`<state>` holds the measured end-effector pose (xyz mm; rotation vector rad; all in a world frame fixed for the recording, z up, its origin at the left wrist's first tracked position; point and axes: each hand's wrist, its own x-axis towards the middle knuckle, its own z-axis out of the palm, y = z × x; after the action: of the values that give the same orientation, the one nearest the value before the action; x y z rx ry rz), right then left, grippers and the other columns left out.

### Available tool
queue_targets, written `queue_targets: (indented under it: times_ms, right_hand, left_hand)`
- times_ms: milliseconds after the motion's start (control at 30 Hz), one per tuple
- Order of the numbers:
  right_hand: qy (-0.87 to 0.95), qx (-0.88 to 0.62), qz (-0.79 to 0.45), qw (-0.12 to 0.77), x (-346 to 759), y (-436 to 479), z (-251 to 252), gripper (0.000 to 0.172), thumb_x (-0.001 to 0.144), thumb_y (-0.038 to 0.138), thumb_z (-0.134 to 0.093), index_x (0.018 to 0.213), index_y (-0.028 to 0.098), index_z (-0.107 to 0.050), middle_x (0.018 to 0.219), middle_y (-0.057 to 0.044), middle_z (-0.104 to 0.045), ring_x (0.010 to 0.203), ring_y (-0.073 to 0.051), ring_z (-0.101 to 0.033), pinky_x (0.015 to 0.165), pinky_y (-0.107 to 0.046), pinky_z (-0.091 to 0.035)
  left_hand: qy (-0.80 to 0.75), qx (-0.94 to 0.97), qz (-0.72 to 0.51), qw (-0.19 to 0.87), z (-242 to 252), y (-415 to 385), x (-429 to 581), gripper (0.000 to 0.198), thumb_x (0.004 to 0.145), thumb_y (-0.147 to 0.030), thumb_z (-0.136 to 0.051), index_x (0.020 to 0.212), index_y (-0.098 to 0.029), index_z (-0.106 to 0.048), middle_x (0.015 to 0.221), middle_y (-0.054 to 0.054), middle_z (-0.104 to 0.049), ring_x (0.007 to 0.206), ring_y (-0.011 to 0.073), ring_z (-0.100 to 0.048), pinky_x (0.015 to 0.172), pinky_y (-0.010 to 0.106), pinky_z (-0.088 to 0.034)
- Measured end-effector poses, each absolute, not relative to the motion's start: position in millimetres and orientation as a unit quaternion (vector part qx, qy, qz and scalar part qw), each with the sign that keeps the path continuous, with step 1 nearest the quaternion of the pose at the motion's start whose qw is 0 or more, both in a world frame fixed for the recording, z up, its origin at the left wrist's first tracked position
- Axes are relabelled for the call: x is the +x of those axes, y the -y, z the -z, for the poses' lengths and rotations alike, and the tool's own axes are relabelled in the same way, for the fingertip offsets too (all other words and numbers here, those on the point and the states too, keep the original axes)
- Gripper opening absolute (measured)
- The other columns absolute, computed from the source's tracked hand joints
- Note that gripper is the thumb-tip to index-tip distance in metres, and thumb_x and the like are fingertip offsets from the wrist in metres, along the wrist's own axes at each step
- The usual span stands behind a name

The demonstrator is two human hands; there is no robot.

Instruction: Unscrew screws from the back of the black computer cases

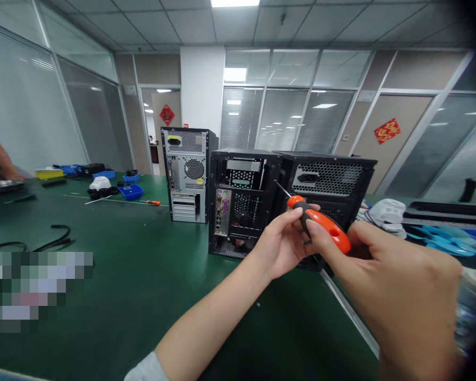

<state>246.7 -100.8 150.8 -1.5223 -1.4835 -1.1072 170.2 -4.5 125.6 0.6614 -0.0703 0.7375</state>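
Head view: toward four o'clock of centre, the screwdriver was pinched by left hand and right hand, its tip aimed toward ten at the middle case, which could be scratched if it slipped.

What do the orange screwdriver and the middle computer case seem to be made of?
Orange screwdriver: glossy plastic handle, probably, given its smooth orange surface; the thin grey shaft looks metallic. Middle computer case: likely black-painted sheet metal, satin, judging by its slim frame and punched vent holes.
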Motion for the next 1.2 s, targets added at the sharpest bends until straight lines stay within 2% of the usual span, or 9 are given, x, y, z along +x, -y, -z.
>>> queue_targets:
  times_ms: [600, 767, 1000, 1200]
  right_hand:
    - [0.562, -0.621, 0.397, 0.375, 247.8, 98.3, -148.6, 0.052, 0.09, 0.057, -0.037, 0.052, 0.023, -0.026, 0.044, 0.004, -0.022, 0.042, -0.009, -0.022, 0.048, -0.025, -0.016]
    - [0.554, -0.625, 0.398, 0.38, 248.5, 99.2, -149.7, 0.06, 0.088, 0.064, -0.036, 0.046, 0.021, -0.032, 0.038, 0.003, -0.026, 0.037, -0.009, -0.026, 0.045, -0.024, -0.018]
    - [0.538, -0.671, 0.345, 0.376, 249.3, 101.3, -150.8, 0.071, 0.084, 0.075, -0.027, 0.048, 0.02, -0.054, 0.037, 0.0, -0.037, 0.038, -0.013, -0.037, 0.045, -0.025, -0.021]
    - [0.529, -0.691, 0.328, 0.366, 251.6, 102.7, -149.5, 0.072, 0.083, 0.077, -0.022, 0.046, 0.021, -0.049, 0.037, -0.001, -0.036, 0.039, -0.014, -0.037, 0.047, -0.026, -0.021]
  left_hand:
    - [0.035, 0.314, -0.352, 0.881, -125.2, 5.6, 169.7, 0.022, 0.08, -0.027, -0.055, 0.095, -0.014, -0.064, 0.084, 0.004, -0.063, 0.077, 0.0129, -0.058, 0.08, 0.028, -0.041]
    - [0.047, 0.302, -0.345, 0.887, -122.7, 4.6, 170.0, 0.024, 0.079, -0.024, -0.052, 0.097, -0.014, -0.065, 0.086, 0.005, -0.064, 0.078, 0.0137, -0.059, 0.082, 0.029, -0.041]
    - [0.063, 0.326, -0.35, 0.876, -117.5, 4.3, 172.7, 0.022, 0.08, -0.022, -0.052, 0.095, -0.013, -0.065, 0.099, 0.009, -0.067, 0.088, 0.0169, -0.061, 0.085, 0.031, -0.043]
    - [0.043, 0.329, -0.362, 0.871, -115.0, 5.5, 175.4, 0.021, 0.079, -0.026, -0.06, 0.094, -0.013, -0.065, 0.093, 0.006, -0.066, 0.085, 0.0144, -0.06, 0.083, 0.028, -0.042]
